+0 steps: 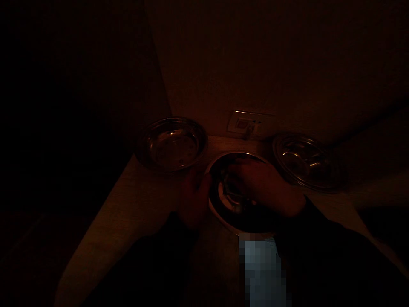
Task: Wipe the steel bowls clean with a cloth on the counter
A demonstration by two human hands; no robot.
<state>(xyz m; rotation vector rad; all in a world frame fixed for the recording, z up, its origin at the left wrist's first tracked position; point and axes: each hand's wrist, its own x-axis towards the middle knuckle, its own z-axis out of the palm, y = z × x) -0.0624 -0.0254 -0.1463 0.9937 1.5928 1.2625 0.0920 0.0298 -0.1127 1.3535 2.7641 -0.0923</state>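
Observation:
The scene is very dark. A round steel plate (222, 200) lies in front of me on the counter, and its far rim catches the light. My left hand (194, 198) is at the plate's left edge, with its fingers on the rim. My right hand (262, 185) lies across the plate's upper right part, over its inner surface. Whether that hand holds anything is hidden in the dark. Part of the plate is covered by this hand.
Two more round steel plates stand on the pale counter (108, 234), one at the back left (172, 144) and one at the back right (306, 162). A wall socket panel (251, 123) with a plug sits behind. A pixelated patch (262, 273) covers the bottom of the view.

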